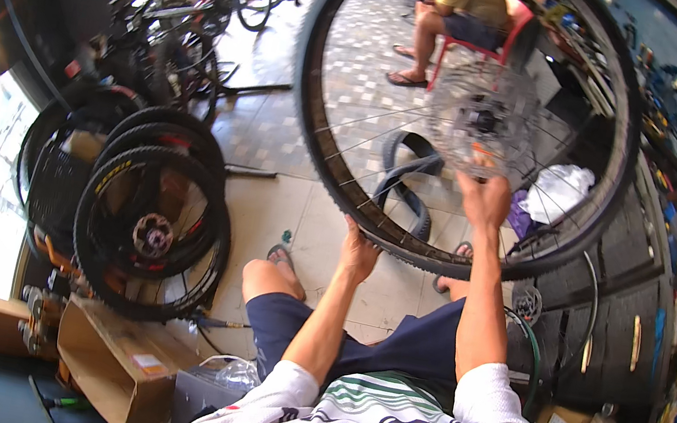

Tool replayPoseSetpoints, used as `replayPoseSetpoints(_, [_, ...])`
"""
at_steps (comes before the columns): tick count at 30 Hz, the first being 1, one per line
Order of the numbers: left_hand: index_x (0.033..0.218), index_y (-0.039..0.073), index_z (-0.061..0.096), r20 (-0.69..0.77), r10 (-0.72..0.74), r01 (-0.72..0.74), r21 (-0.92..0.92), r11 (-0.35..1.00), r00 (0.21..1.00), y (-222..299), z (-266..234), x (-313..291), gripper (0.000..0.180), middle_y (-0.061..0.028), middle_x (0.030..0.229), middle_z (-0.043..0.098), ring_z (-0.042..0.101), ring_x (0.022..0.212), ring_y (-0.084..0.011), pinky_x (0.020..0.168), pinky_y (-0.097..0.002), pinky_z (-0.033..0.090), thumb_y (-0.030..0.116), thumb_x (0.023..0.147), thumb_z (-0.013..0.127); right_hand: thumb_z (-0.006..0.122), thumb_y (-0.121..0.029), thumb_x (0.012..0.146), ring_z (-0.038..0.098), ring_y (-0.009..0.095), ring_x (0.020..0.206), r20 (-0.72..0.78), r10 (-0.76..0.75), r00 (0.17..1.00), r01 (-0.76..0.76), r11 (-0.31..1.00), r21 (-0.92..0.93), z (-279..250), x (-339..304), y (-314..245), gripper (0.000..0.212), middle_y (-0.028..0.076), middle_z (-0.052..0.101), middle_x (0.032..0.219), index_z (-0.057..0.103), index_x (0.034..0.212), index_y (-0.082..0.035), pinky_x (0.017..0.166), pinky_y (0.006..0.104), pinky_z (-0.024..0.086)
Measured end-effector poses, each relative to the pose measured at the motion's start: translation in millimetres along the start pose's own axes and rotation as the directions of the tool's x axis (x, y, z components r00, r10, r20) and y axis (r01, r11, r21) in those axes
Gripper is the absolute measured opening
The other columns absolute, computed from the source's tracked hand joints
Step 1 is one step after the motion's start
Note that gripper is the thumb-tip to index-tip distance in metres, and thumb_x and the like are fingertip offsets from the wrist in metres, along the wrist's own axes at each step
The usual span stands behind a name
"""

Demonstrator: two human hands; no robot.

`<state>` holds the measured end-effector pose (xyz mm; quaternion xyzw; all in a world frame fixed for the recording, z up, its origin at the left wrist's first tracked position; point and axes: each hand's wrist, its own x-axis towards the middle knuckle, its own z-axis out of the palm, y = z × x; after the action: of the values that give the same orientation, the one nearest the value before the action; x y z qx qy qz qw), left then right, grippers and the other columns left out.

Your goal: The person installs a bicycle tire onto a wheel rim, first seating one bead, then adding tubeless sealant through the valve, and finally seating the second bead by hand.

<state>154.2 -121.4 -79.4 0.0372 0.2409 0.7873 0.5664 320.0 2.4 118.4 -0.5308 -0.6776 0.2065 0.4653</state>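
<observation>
A bicycle wheel [437, 259] with a black knobbly tyre is held up in front of me. My left hand [359, 252] grips the tyre at its lower left edge. Closed just below the hub [483, 118], my right hand [483, 203] is in front of the spokes. A small orange thing [482, 155] shows at its fingertips, too blurred to name. Around the hub the disc and spokes look smeared. Through the wheel I see a loose black tyre [395, 170], twisted on the floor.
Several wheels [151, 235] are stacked at the left, with bicycles [203, 4] behind. An open cardboard box [110, 366] lies at the lower left. A person [469, 2] sits on a red chair [517, 23] beyond the wheel. Tools line the bench [675, 353] at the right. A white bag [557, 193] lies near it.
</observation>
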Motion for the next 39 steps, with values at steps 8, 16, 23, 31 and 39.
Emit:
replayPoseSetpoints(8, [0.097, -0.002, 0.073, 0.376, 0.298, -0.450, 0.860, 0.239, 0.877, 152, 45, -22, 0.016, -0.0089, 0.084, 0.074, 0.068, 0.075, -0.0124, 0.070, -0.0271, 0.053, 0.013, 0.099, 0.068, 0.071, -0.032, 0.074, 0.074, 0.032, 0.077, 0.258, -0.239, 0.936, 0.327, 0.861, -0.389, -28, 23, -26, 0.027, 0.013, 0.076, 0.083, 0.075, 0.096, -0.016, 0.071, 0.0448, 0.055])
replayPoseSetpoints(16, [0.143, 0.009, 0.056, 0.988, 0.034, -0.613, 0.119, -0.781, 0.149, 217, 367, -91, 0.073, -0.0162, 0.144, 0.057, 0.052, 0.135, -0.0354, 0.111, -0.0458, 0.044, 0.028, 0.081, 0.087, 0.072, -0.023, 0.072, 0.075, 0.027, 0.075, 0.655, -0.461, 0.599, 0.800, 0.381, -0.463, -16, 42, -40, 0.021, 0.011, 0.075, 0.078, 0.073, 0.087, -0.009, 0.069, 0.0417, 0.057])
replayPoseSetpoints(23, [0.134, 0.006, 0.061, 0.796, -0.241, -0.476, 0.067, -0.877, 0.555, 204, 427, -53, 0.080, -0.0181, 0.122, 0.067, 0.068, 0.109, -0.0356, 0.093, -0.0467, 0.053, 0.061, 0.079, 0.080, 0.079, -0.023, 0.058, 0.073, 0.021, 0.073, 0.882, -0.387, 0.270, 0.961, 0.056, -0.270, -32, 45, -58, 0.015, 0.005, 0.075, 0.072, 0.075, 0.070, -0.014, 0.076, 0.0349, 0.051])
replayPoseSetpoints(31, [0.095, 0.000, 0.063, 0.774, -0.149, -0.653, 0.394, -0.647, 0.615, 222, 369, -23, 0.052, -0.0170, 0.070, 0.065, 0.065, 0.062, -0.0305, 0.061, -0.0424, 0.050, 0.049, 0.088, 0.079, 0.074, -0.025, 0.063, 0.069, 0.015, 0.071, 0.889, -0.435, 0.144, 0.972, -0.108, -0.210, -49, 28, -52, 0.009, 0.001, 0.073, 0.068, 0.072, 0.061, -0.017, 0.099, 0.0326, 0.036])
replayPoseSetpoints(39, [0.113, -0.008, 0.068, 0.788, -0.015, -0.735, 0.566, -0.374, 0.615, 292, 356, -16, 0.044, -0.0049, 0.086, 0.071, 0.060, 0.077, -0.0067, 0.071, -0.0254, 0.051, 0.030, 0.094, 0.077, 0.068, -0.020, 0.081, 0.059, 0.021, 0.121, 0.572, -0.799, 0.189, 0.920, -0.059, -0.387, -108, 1, -99, 0.016, 0.003, 0.069, 0.114, 0.075, 0.093, -0.013, 0.117, 0.0406, 0.032])
